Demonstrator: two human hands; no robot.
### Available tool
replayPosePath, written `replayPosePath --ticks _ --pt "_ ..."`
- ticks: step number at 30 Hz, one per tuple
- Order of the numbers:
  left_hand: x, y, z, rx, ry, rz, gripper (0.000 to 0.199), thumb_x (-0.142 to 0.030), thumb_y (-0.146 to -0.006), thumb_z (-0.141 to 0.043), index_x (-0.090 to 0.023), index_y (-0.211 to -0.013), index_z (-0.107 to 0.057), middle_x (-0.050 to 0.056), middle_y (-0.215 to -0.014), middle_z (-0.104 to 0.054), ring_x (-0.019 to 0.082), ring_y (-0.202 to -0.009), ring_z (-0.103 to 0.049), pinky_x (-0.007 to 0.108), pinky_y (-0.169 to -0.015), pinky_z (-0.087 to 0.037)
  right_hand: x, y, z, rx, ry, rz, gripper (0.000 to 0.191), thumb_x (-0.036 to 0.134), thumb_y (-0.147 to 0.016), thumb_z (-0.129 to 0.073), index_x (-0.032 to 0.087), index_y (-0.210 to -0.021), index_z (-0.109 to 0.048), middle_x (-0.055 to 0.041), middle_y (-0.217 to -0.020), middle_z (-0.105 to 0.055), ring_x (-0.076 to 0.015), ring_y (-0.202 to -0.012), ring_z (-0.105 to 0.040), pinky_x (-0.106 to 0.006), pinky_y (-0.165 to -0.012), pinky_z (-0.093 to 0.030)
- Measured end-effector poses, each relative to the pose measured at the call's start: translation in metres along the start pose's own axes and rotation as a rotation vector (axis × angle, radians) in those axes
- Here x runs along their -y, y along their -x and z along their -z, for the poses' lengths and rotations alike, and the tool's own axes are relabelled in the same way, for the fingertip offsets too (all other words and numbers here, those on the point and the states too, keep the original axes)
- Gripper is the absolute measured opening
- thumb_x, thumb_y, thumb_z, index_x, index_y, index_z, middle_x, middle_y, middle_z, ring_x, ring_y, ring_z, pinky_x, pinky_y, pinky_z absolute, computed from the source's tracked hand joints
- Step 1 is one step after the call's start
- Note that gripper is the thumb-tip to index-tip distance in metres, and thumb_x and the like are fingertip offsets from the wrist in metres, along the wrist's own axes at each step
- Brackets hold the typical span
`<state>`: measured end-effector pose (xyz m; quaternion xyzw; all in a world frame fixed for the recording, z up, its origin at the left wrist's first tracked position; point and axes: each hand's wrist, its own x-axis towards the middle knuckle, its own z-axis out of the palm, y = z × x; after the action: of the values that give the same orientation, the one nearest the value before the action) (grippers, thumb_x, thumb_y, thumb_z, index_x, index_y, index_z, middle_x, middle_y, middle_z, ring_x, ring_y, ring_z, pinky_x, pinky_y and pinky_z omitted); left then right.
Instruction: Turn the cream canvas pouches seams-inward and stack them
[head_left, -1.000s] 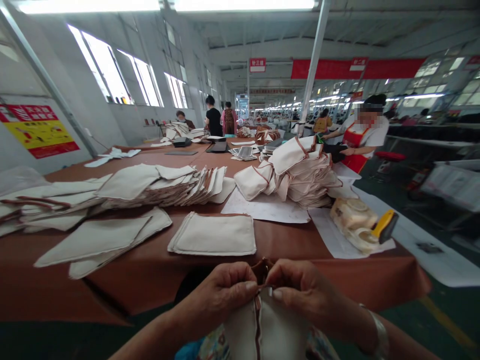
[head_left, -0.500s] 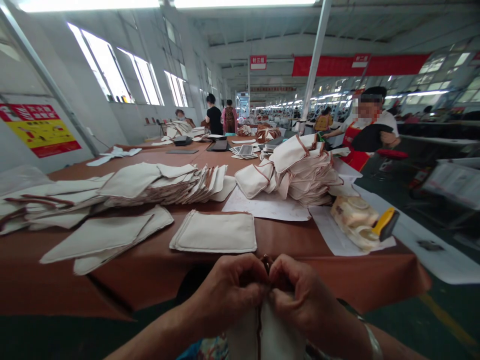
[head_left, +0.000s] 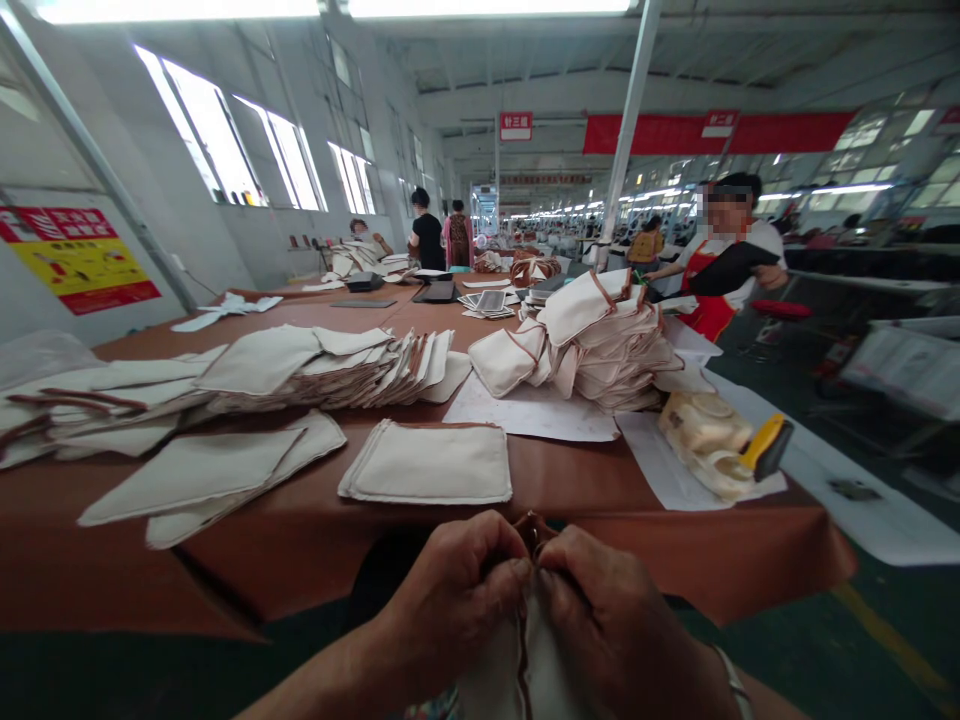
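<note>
Between my two hands, just off the table's front edge, is a white fabric pouch [head_left: 491, 675] with brown edging. My left hand [head_left: 461, 590] pinches one side near the top with thumb and forefinger. The other side is pinched by my right hand [head_left: 619, 600]. The brown edging runs down the middle between them, and its top end pokes up past my fingertips. My fingers and palms hide much of the piece. Straight ahead on the table lies a small neat stack of white fabric pouches [head_left: 426, 462].
A long pile of white pieces [head_left: 262, 362] spreads over the left of the brown-covered table [head_left: 300, 575]. At right stand a heaped pile [head_left: 600, 345] and a stained plastic container [head_left: 701, 440] with a yellow-handled brush [head_left: 765, 447]. A co-worker in a red apron [head_left: 709, 285] stands beyond.
My hands have shifted slightly and the fingertips sit a little further apart, showing more of the brown edging. The co-worker at right has moved the dark piece in their hands.
</note>
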<state>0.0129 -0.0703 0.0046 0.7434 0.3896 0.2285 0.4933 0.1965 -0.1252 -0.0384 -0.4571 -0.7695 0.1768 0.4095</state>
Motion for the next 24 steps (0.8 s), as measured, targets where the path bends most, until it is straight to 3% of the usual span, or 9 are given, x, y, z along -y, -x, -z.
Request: replayPosePath --ticks 4,9,13,18,24 --pt "-0.001 -0.001 0.0 0.013 0.02 0.017 0.016 -0.026 -0.085 -0.056 -0.014 -0.074 -0.057 -0.004 -0.065 -0.052 0.009 -0.061 -0.041 0.02 -0.054 -0.033 -0.001 0.0 -0.007 -0.024 0.309 0.218 0.016 0.008 -0.092 -0.038 0.017 -0.096 -0.05 -0.0063 -0.083 -0.06 -0.0183 -0.077 -0.058 -0.031 -0.075 -0.043" --pt "-0.005 -0.005 0.002 0.064 0.103 0.165 0.015 -0.023 -0.07 -0.066 -0.012 -0.077 -0.06 -0.003 -0.068 -0.054 0.01 -0.063 -0.041 0.02 -0.054 -0.033 -0.002 -0.003 -0.012 -0.075 0.288 0.157 0.014 0.007 -0.087 -0.038 0.019 -0.087 -0.045 -0.0038 -0.076 -0.055 -0.0162 -0.066 -0.054 -0.029 -0.059 -0.036" --pt "-0.002 -0.006 0.002 0.121 0.09 0.219 0.01 -0.017 -0.066 -0.059 -0.01 -0.073 -0.064 -0.003 -0.063 -0.053 0.008 -0.057 -0.038 0.021 -0.049 -0.027 -0.003 -0.003 -0.009 0.033 0.153 0.11 0.016 0.005 -0.081 -0.037 0.018 -0.085 -0.044 -0.0028 -0.076 -0.053 -0.0141 -0.065 -0.052 -0.028 -0.058 -0.034" --pt "0.008 -0.006 0.002 0.142 0.115 0.187 0.01 -0.018 -0.067 -0.056 -0.011 -0.069 -0.063 -0.003 -0.06 -0.05 0.008 -0.055 -0.036 0.021 -0.047 -0.024 -0.001 -0.013 0.002 0.136 -0.049 -0.13 0.01 0.01 -0.08 -0.04 0.019 -0.077 -0.045 0.0008 -0.071 -0.049 -0.0119 -0.063 -0.045 -0.027 -0.059 -0.031" --pt "0.002 -0.002 0.004 0.099 0.1 0.161 0.009 -0.015 -0.068 -0.059 -0.011 -0.072 -0.065 -0.003 -0.063 -0.054 0.008 -0.057 -0.041 0.018 -0.05 -0.029 -0.005 -0.023 0.012 0.281 -0.606 -0.435 0.017 0.029 -0.088 -0.047 0.016 -0.077 -0.05 0.0031 -0.069 -0.044 -0.0094 -0.063 -0.035 -0.023 -0.057 -0.03"
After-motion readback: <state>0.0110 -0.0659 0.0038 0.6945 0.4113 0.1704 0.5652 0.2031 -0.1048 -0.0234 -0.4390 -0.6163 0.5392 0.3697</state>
